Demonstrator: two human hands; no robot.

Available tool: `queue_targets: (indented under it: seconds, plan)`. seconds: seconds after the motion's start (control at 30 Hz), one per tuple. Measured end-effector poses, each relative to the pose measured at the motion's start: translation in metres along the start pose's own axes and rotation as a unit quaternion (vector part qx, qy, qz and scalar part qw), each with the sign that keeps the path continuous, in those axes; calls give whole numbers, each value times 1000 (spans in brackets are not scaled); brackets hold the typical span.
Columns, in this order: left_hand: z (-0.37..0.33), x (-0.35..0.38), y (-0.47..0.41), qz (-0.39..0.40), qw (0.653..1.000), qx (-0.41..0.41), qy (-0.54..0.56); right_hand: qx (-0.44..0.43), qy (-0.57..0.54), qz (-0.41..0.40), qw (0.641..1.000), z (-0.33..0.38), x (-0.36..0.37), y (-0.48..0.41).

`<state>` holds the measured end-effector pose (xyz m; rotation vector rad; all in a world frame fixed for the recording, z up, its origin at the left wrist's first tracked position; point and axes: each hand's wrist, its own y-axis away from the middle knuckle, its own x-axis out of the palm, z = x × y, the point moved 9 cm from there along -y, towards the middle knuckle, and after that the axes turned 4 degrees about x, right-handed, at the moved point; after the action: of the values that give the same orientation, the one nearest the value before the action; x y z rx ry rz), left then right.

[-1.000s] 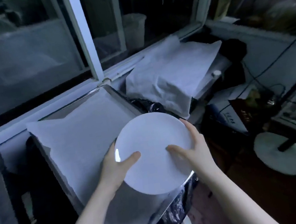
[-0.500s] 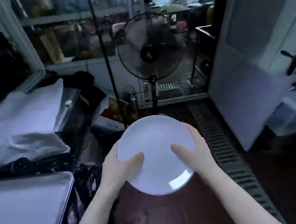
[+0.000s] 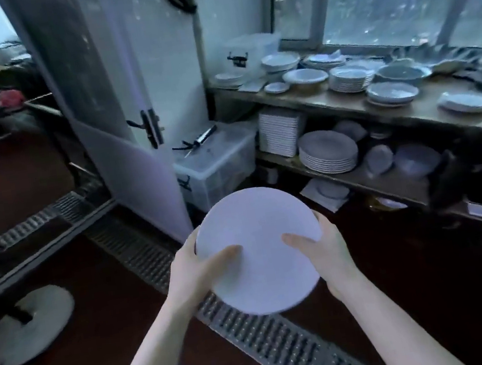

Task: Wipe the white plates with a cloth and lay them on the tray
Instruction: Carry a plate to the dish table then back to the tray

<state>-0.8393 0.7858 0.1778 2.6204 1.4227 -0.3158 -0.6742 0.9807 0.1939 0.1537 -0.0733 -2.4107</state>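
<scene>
White plate (image 3: 264, 260) gripped between left hand (image 3: 196, 270) and right hand (image 3: 325, 251), thumbs on top

Out of sight behind the round white ceramic plate (image 3: 259, 251): the fingers of the left hand (image 3: 193, 270) and right hand (image 3: 328, 250), thumbs alone on its face. Cut off at the bottom edge: both forearms and the long grey metal floor grate (image 3: 267, 344). Smeared by blur at far left: the round pale fan base (image 3: 30, 326) and a red lump (image 3: 10, 97), too soft to name. Lost in shadow: whatever lies beneath the lower wooden shelf (image 3: 384, 184).
</scene>
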Motion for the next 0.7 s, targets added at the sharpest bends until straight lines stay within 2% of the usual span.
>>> queue_targets:
  seconds: [0.27,0.47,0.7]
  plan:
    - [-65,267,-94,218,975,48,-13,47,-36,-230,971,-29,-228,-53]
    - [-100,438,-168,296,954,50,-4,63,-15,-331,942,-31,-356,-123]
    - [-153,594,-248,357,931,68,-11,66,-33,-411,908,-23,-475,-210]
